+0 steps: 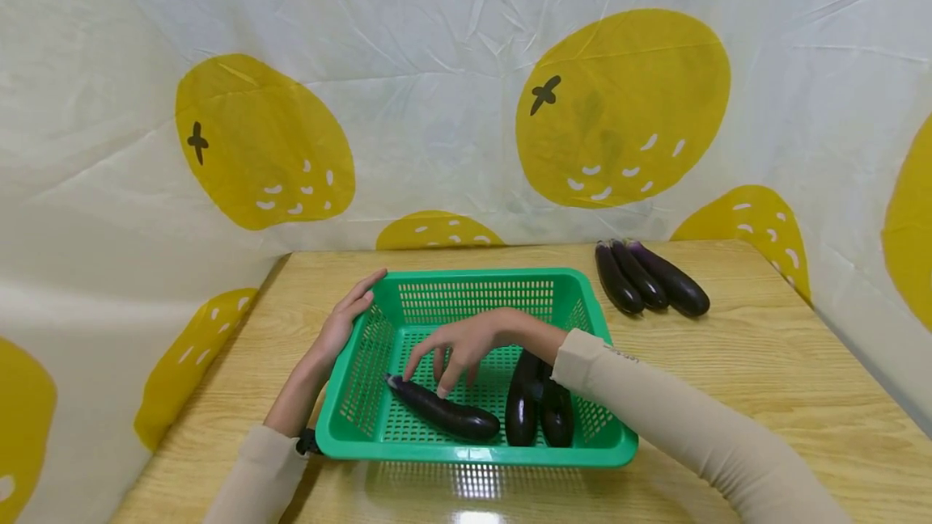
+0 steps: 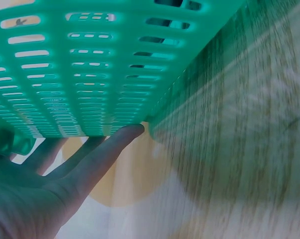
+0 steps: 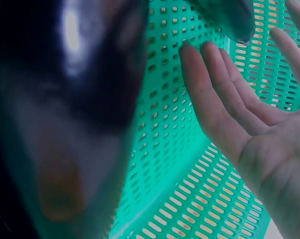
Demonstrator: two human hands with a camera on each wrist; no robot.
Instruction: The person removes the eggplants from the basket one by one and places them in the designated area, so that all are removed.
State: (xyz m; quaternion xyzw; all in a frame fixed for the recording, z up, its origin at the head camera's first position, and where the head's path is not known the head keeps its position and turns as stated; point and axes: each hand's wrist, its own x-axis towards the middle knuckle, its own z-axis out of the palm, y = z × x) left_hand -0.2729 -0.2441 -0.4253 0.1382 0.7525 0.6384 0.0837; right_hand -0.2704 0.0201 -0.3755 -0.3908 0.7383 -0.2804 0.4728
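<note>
On the wood-grain bench (image 1: 743, 330), lower middle of the frame: a green plastic basket (image 1: 476, 454), rectangular, slot-pierced, round-cornered. Inside, left of centre, 1 smooth, glossy, gently curved dark eggplant (image 1: 447, 413). Alongside, lower right within the basket, 2 plump eggplants (image 1: 520, 411); at right on the bench, 3 slimmer eggplants (image 1: 641, 275). Left hand (image 1: 344, 326) straight-fingered against the basket's left rim; right hand (image 1: 466, 338) arched over the dark eggplant, fingers spread wide; cannot tell about contact. Long axis slanting, stem upper left, blunt end lower right.
</note>
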